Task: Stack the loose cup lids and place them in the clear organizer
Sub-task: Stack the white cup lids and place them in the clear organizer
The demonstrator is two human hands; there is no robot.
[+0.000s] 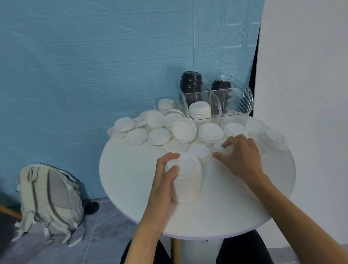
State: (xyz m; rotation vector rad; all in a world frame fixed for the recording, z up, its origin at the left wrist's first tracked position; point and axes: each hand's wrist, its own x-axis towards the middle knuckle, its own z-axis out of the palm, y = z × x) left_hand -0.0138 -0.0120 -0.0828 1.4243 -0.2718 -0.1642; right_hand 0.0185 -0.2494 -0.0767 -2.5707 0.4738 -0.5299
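Note:
A tall stack of white cup lids (188, 179) stands on the round white table (231, 207), and my left hand (166, 176) grips it from the left side. My right hand (239, 155) reaches into the loose white lids (210, 132) spread over the far half of the table, its fingers curled on one white lid (220, 147). The clear organizer (232, 103) stands at the back right. It holds a white lid stack (200, 110) in front and two black lid stacks (191, 82) behind.
A second small clear box (158, 103) with white lids sits left of the organizer. A blue brick-pattern wall is behind, a white wall to the right. On the grey floor to the left lies a pale backpack (51, 202). My dark-trousered legs are under the table.

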